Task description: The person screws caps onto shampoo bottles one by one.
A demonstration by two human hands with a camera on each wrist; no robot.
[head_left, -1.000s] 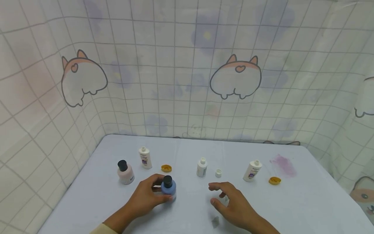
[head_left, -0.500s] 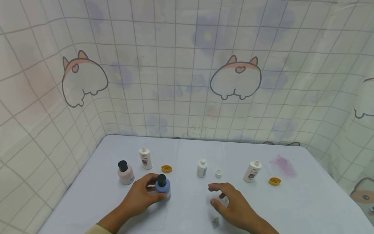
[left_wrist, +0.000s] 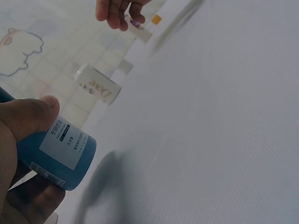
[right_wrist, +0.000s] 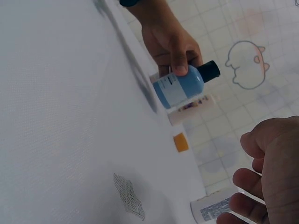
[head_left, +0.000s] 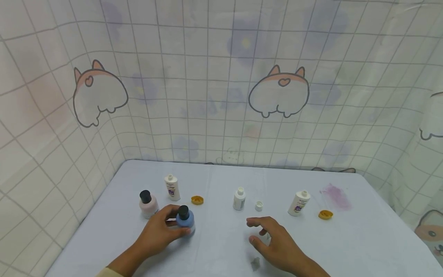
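Observation:
My left hand (head_left: 155, 232) grips a blue bottle (head_left: 186, 221) with a black cap, thumb and fingers on opposite sides of its body. The bottle is upright and seems just off the table, its shadow apart from it in the left wrist view. A pale label (left_wrist: 65, 142) faces that camera. Behind and left of it stands a pink bottle (head_left: 149, 207), also black-capped, partly hidden by the hand. My right hand (head_left: 278, 246) hovers over the table with fingers loosely bent and nothing in them. Nearest to it are a small capless white bottle (head_left: 239, 200) and a white cap (head_left: 258, 206).
On the white table (head_left: 221, 250), a capless white bottle (head_left: 172, 188) stands at the back left beside an orange cap (head_left: 197, 200). Another white bottle (head_left: 299, 204) stands on the right, with a second orange cap (head_left: 325, 214) near it. A patterned curtain (head_left: 214, 77) rises behind.
My left hand has moved leftward with the blue bottle, closer to the pink bottle. The right hand and the other items have stayed in place.

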